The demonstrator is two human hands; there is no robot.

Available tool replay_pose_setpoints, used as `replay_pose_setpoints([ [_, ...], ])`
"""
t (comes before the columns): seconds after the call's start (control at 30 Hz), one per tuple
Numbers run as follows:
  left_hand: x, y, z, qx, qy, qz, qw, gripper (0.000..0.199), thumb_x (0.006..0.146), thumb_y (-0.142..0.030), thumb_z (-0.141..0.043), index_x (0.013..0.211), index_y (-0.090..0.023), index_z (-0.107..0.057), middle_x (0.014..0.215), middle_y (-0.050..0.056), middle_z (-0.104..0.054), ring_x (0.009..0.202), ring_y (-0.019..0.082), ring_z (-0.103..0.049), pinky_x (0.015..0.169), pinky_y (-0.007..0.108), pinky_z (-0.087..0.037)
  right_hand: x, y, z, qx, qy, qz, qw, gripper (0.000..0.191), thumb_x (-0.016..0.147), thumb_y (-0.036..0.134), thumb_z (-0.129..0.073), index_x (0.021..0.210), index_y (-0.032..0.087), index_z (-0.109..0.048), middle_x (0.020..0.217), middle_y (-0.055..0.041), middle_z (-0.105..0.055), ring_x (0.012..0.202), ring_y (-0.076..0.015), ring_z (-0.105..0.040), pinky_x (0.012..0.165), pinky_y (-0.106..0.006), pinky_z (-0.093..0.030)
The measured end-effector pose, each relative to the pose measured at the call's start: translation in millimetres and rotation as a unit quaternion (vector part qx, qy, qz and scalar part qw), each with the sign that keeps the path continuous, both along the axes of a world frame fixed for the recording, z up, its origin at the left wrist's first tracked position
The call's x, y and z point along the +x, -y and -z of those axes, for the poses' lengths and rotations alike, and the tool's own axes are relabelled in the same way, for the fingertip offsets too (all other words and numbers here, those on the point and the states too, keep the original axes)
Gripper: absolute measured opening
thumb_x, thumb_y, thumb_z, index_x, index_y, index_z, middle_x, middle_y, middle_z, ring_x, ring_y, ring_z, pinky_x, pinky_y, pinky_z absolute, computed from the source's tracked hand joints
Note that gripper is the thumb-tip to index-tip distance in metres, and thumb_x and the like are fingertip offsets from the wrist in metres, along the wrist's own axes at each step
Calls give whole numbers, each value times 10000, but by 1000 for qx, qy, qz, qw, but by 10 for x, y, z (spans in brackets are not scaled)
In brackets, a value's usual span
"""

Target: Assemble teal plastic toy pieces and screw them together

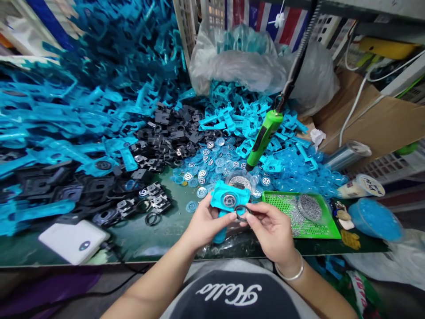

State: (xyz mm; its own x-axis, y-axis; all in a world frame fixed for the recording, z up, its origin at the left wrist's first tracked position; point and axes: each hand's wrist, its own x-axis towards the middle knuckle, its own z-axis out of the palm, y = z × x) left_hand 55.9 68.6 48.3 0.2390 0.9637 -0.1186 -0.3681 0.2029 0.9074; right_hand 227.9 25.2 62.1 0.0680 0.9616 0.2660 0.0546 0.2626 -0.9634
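Note:
My left hand (203, 226) is closed around a blue plastic part (215, 195) that has a round silver swirl disc (229, 201) set in its face. Between the thumb and fingers of my right hand (272, 226) is a black ring (243, 212), held against the lower right of the blue part; my left thumb touches it too. Just behind my hands stands a round clear dish of small metal screws (240, 182). Above it hangs a green electric screwdriver (265, 138), its tip pointing down.
Clear discs (219, 161) lie scattered behind my hands. Black parts (172, 133) and blue parts (59, 110) are heaped left and back. On the right, a green tray (282, 212) holds screws beside a tub (375, 219). A white power bank (75, 241) lies at the front left edge.

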Motion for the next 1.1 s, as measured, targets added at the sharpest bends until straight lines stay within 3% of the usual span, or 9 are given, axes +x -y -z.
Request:
replay_pose_setpoints([
  [0.2, 14, 10, -34, -57, 35, 36, 997, 553, 560, -194, -978, 1007, -172, -653, 932, 42, -774, 867, 190, -713, 815, 286, -570, 46, 7, -35, 6, 37, -12, 999, 183, 908, 165, -714, 1063, 250, -761, 926, -34, -765, 730, -150, -784, 699, -235, -663],
  [0.33, 24, 19, -49, -73, 75, 44, 993, 547, 587, -271, -979, 1020, -181, -657, 959, 44, -771, 867, 187, -703, 797, 283, -564, 62, 13, -43, -11, 30, -8, 999, 187, 904, 170, -721, 1068, 253, -756, 914, -25, -772, 706, -142, -783, 672, -216, -657],
  [0.53, 89, 40, -27, -51, 30, -27, 998, 557, 585, -343, -984, 1020, -161, -687, 924, 35, -769, 852, 165, -684, 817, 261, -538, 2, 28, -18, -42, 4, -6, 999, 152, 893, 210, -742, 1044, 229, -756, 936, -40, -769, 707, -153, -788, 673, -229, -663],
  [0.67, 159, 44, 6, -88, 47, -60, 993, 535, 568, -398, -983, 927, -169, -660, 832, 17, -757, 746, 159, -677, 725, 259, -539, -52, -11, -46, -88, -86, -16, 992, 170, 860, 276, -788, 997, 210, -713, 833, -26, -777, 678, -161, -787, 651, -239, -667],
  [0.73, 163, 44, 36, -94, 57, -50, 993, 517, 615, -414, -957, 968, -177, -663, 888, 33, -767, 805, 185, -696, 777, 289, -550, -73, -38, -57, -116, -134, -26, 984, 227, 835, 329, -814, 965, 205, -675, 818, -23, -775, 660, -169, -783, 635, -259, -670],
  [0.83, 115, 66, 120, -54, 40, -56, 996, 474, 755, -470, -841, 1111, -198, -686, 1086, 70, -761, 1039, 250, -688, 959, 358, -519, -106, -83, -56, -147, -148, -24, 978, 322, 801, 394, -838, 942, 207, -619, 820, -21, -763, 662, -181, -781, 648, -299, -671],
  [0.93, 47, 121, 213, 13, -35, -63, 997, 552, 780, -476, -795, 1247, -211, -669, 1295, 100, -694, 1272, 323, -586, 1103, 415, -427, -145, -151, -51, -137, -70, 10, 988, 380, 780, 468, -838, 904, 214, -585, 726, 5, -713, 589, -173, -741, 586, -298, -632],
  [1.0, 21, 157, 234, 56, -89, -45, 993, 617, 769, -452, -810, 1307, -205, -637, 1379, 122, -643, 1336, 342, -537, 1143, 429, -389, -153, -215, -65, -84, 71, 71, 991, 402, 760, 510, -842, 803, 215, -572, 614, 29, -628, 538, -154, -673, 549, -284, -574],
  [1.1, 14, 175, 183, 66, -124, -25, 990, 599, 811, -482, -781, 1307, -196, -607, 1276, 129, -671, 1132, 301, -649, 982, 401, -518, -99, -321, -118, 4, 271, 156, 950, 459, 719, 571, -856, 728, 213, -571, 602, 21, -563, 606, -158, -609, 620, -304, -538],
])
